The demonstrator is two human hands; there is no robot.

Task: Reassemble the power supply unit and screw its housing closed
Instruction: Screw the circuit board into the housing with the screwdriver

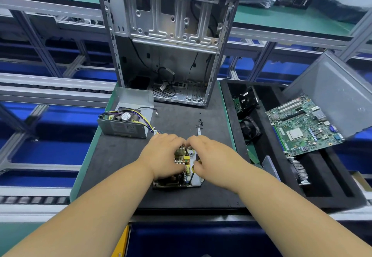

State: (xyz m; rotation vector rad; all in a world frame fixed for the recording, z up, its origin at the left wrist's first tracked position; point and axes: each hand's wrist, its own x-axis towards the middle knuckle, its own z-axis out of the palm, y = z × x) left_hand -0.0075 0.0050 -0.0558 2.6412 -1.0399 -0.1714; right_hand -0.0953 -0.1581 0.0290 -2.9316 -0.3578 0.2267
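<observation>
Nearest the camera, the left hand [164,156] and right hand [211,157] both curl their fingers around the power supply circuit board [177,176], which rests on the black surface [112,166] at its near middle. Beyond them lie a few loose black screws [199,122], and to the left sits the open power supply housing [126,123] with its fan and wire bundle. Farthest back stands the empty computer case [167,41].
</observation>
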